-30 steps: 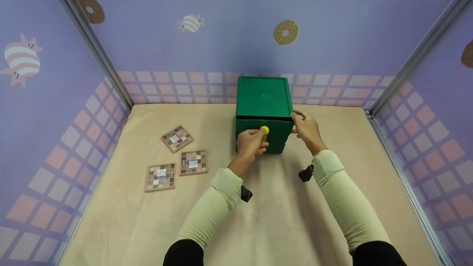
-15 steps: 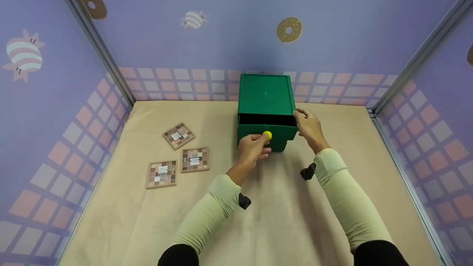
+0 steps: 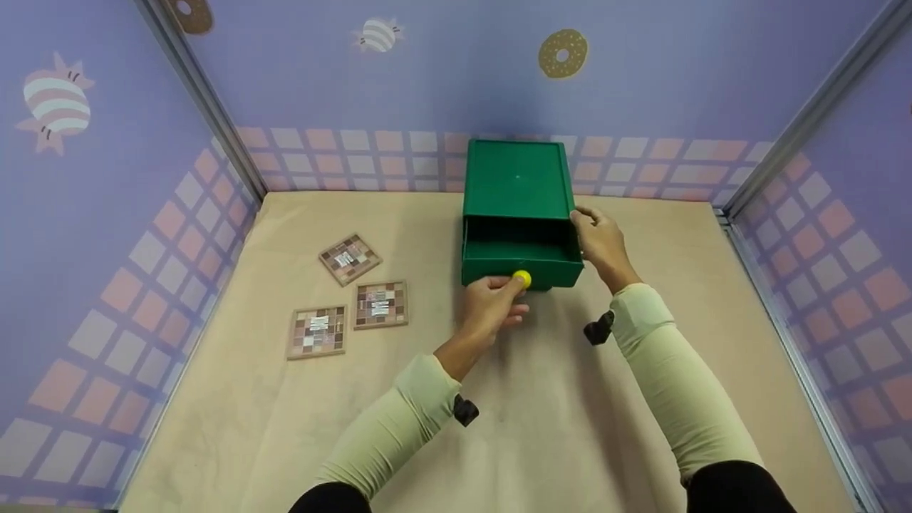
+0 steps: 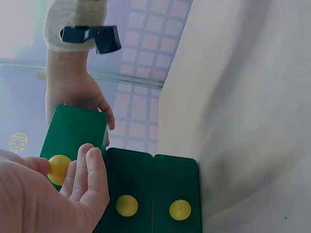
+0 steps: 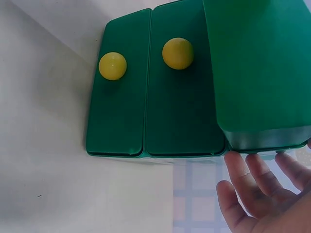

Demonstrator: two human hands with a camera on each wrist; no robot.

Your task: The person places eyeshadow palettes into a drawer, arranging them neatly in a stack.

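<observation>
— Where is the small green three-drawer cabinet (image 3: 518, 187)?

— It stands on the beige cloth-covered table (image 3: 541, 399), close to the back wall. Its top drawer (image 3: 520, 255) is pulled out, open and dark inside.

— What is the left hand (image 3: 490, 305) doing?

— Its fingers pinch the round yellow knob (image 3: 522, 278) on the front of that top drawer.

— And the right hand (image 3: 600, 241)?

— It rests against the cabinet's right side with relaxed fingers, gripping nothing.

— Anything else nearby?

— Three square checkered coasters (image 3: 349, 299) lie flat on the table, well to the left. Two lower drawers with yellow knobs (image 5: 146, 60) sit shut.
</observation>
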